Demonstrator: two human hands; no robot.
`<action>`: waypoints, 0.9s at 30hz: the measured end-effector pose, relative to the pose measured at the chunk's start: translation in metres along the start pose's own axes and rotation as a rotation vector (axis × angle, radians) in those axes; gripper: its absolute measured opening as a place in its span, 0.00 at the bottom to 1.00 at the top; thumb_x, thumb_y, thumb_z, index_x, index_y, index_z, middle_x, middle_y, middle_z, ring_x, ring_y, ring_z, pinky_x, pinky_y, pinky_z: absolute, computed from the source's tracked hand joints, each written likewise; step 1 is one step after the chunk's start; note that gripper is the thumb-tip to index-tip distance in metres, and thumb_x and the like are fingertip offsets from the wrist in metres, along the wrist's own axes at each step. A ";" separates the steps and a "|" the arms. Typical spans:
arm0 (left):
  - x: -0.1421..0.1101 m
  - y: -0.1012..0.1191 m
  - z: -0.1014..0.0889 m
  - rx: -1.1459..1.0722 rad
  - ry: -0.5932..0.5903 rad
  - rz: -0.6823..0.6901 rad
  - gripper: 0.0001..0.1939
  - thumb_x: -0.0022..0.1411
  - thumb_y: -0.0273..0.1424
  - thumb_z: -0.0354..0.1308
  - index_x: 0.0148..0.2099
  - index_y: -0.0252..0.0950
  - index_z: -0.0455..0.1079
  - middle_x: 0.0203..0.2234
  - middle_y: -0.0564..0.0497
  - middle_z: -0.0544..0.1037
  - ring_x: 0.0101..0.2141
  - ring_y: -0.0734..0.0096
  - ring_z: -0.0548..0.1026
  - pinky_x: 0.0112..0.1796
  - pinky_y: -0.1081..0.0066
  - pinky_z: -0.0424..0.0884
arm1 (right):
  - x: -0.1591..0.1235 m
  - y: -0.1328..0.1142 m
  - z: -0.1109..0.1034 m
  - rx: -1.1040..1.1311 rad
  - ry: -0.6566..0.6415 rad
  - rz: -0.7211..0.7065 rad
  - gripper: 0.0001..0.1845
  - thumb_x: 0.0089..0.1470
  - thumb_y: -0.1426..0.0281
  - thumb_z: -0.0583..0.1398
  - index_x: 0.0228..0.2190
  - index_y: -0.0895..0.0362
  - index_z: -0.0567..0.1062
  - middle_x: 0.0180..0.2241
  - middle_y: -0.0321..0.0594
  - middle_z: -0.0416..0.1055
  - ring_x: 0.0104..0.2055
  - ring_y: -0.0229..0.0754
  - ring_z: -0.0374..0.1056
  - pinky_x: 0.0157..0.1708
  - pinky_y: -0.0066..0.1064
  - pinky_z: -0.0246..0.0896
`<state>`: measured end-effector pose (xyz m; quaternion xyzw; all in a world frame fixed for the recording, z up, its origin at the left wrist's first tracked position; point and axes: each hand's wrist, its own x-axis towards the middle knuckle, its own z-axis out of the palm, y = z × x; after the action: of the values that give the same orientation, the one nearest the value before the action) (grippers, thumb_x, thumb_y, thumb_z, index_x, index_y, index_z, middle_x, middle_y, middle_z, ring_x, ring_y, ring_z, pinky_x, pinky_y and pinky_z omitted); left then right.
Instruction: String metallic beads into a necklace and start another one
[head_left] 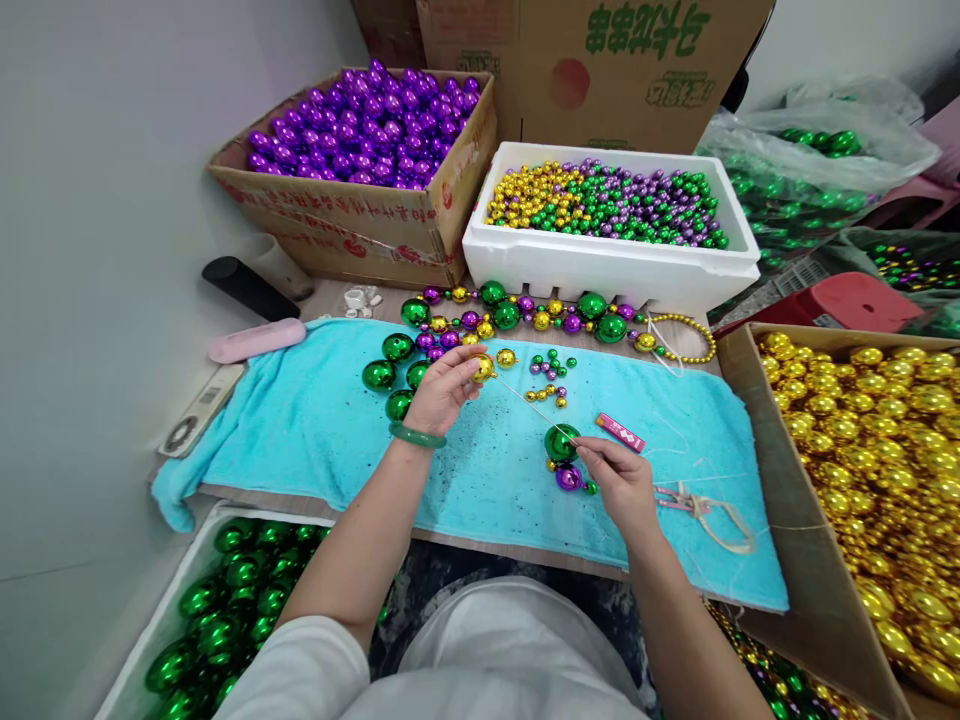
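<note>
My left hand (444, 392) pinches a shiny gold bead (484, 368) above a turquoise towel (480, 490). From that bead a thin pale string (525, 402) runs taut to my right hand (616, 478), whose fingertips are closed on it. Just left of the right fingertips, a big green bead (562, 442) lies with a purple bead (568, 477) and smaller beads beside it. Another gold bead (506, 358) rests right of my left fingers. Small loose green and purple beads (551, 365) are scattered on the towel. Large green beads (379, 375) sit left of my left hand, partly hidden by it.
A finished-looking bead strand (541, 320) lies along the back. Behind stand a carton of purple beads (450, 215) and a white foam box (607, 270). A carton of gold beads (780, 450) is right; a tub of green beads (225, 590) is front left. Scissors (679, 500) lie at right.
</note>
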<state>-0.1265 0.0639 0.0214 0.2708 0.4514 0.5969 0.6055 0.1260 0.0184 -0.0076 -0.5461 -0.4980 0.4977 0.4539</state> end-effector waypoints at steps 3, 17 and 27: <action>-0.007 0.001 0.007 -0.011 -0.077 -0.010 0.21 0.46 0.33 0.70 0.44 0.36 0.73 0.36 0.48 0.79 0.28 0.77 0.72 0.24 0.78 0.63 | 0.000 -0.002 0.002 0.022 -0.011 -0.009 0.10 0.42 0.63 0.66 0.26 0.55 0.84 0.16 0.35 0.68 0.19 0.34 0.57 0.17 0.27 0.51; -0.026 0.008 0.020 0.069 -0.244 0.243 0.20 0.44 0.33 0.74 0.42 0.40 0.76 0.42 0.48 0.79 0.38 0.70 0.73 0.36 0.72 0.69 | 0.005 -0.006 -0.001 0.098 -0.053 0.026 0.09 0.42 0.64 0.66 0.26 0.57 0.83 0.14 0.32 0.62 0.18 0.32 0.52 0.18 0.27 0.47; -0.029 0.003 0.022 0.207 -0.413 0.128 0.23 0.47 0.40 0.71 0.46 0.39 0.76 0.44 0.45 0.77 0.34 0.70 0.73 0.34 0.70 0.70 | 0.006 -0.001 0.008 0.253 -0.137 0.089 0.13 0.43 0.61 0.68 0.28 0.58 0.82 0.13 0.31 0.59 0.17 0.31 0.50 0.17 0.25 0.44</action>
<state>-0.1052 0.0413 0.0401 0.4758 0.3585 0.5165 0.6150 0.1177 0.0240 -0.0074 -0.4708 -0.4362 0.6123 0.4616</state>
